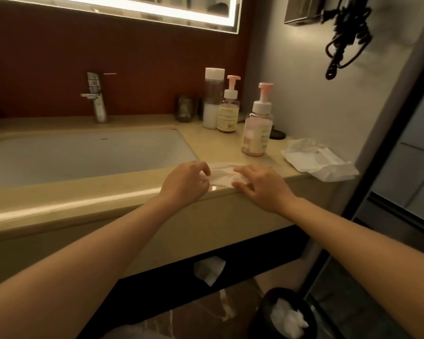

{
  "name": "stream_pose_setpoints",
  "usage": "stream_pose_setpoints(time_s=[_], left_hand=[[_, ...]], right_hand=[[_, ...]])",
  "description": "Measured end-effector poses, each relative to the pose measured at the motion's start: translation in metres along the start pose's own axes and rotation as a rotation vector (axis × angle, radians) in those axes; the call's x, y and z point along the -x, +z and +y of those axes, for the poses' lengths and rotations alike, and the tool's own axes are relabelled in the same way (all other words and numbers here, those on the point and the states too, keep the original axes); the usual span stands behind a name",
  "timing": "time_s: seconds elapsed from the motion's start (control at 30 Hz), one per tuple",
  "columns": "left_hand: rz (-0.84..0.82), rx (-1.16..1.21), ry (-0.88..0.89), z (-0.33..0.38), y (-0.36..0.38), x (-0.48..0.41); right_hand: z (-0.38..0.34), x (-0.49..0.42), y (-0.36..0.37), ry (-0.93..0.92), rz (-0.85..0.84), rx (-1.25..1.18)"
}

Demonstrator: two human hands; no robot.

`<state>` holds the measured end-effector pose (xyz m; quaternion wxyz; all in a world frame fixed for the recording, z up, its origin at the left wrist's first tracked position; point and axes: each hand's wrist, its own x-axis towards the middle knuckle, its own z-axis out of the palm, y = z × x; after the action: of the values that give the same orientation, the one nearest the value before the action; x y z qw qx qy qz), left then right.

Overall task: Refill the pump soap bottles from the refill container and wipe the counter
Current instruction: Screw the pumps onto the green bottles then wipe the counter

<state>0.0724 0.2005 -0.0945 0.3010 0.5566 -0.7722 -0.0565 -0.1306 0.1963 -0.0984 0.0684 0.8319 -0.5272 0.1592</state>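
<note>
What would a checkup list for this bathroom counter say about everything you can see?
Surface: beige counter beside the sink; spills too hard to tell.
Job's things: near pump bottle and far pump bottle upright, pumps on; white-capped bottle upright beside the far one; white tissue at the front edge.
Clutter: crumpled white packet at the right end; dark cup at the back.
Hands: left hand pinches the tissue; right hand presses it with spread fingers.
Cables: black cord hangs on the right wall, off the counter.
Surroundings: tap, lit mirror, bin holding white paper.
</note>
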Motion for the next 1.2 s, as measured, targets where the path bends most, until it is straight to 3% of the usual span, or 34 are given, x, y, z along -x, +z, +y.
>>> stream_pose_setpoints(time_s=[0.1,0.3,0.5,0.67,0.83,1.0,1.13,1.2], left_hand=[[-0.005,-0.018,0.101,-0.008,-0.002,0.005],[-0.023,-0.081,0.19,0.0,0.008,0.01],[0.135,-0.149,0.364,0.017,0.029,0.016],[0.019,-0.123,0.531,0.043,0.071,0.031],[-0.277,0.059,0.311,0.069,0.133,0.049],[-0.557,0.24,0.088,0.08,0.197,0.064],[-0.758,0.352,-0.019,0.081,0.247,0.071],[-0.796,0.37,-0.035,0.081,0.271,0.071]], right_hand=[[0.008,0.014,0.019,-0.11,0.189,0.127],[0.011,0.02,0.02,-0.122,0.384,-0.001],[0.032,0.053,0.02,-0.105,0.341,-0.024],[0.063,0.109,0.035,-0.011,0.251,-0.051],[0.086,0.163,0.054,0.171,0.13,-0.22],[0.113,0.204,0.087,0.474,-0.126,-0.516],[0.14,0.23,0.12,0.614,-0.352,-0.683],[0.153,0.241,0.136,0.676,-0.387,-0.717]])
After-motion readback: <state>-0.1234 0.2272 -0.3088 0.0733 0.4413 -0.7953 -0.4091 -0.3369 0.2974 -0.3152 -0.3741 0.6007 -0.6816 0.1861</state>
